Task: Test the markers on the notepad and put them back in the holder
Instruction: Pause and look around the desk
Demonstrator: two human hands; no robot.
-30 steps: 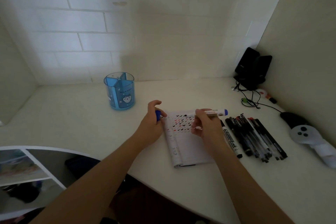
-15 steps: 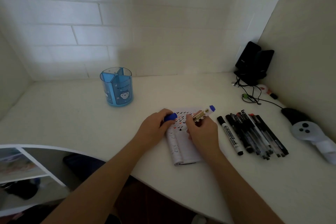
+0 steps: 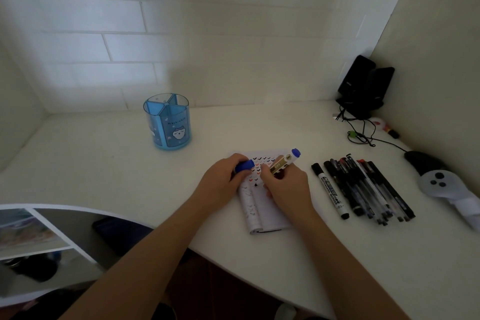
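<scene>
A small notepad (image 3: 262, 213) lies open on the white desk, its page covered with rows of coloured tick marks. My right hand (image 3: 287, 186) grips a blue-ended marker (image 3: 284, 161) over the page, tip pointing down toward the paper, blue end up and to the right. My left hand (image 3: 220, 182) rests on the notepad's left edge and holds the marker's blue cap (image 3: 244, 166). A blue divided pen holder (image 3: 168, 122) with a cat picture stands at the back left, nothing visible in it. Several markers and pens (image 3: 363, 187) lie in a row to the right of the notepad.
Black speakers (image 3: 366, 88) with tangled cables stand in the back right corner. A black and grey controller (image 3: 436, 176) lies at the far right. The desk's curved front edge (image 3: 145, 218) runs lower left, above shelves.
My right hand swung the uncapped marker from lying level above the page to tip-down on the paper. My left hand moved in with the cap to the notepad's left edge.
</scene>
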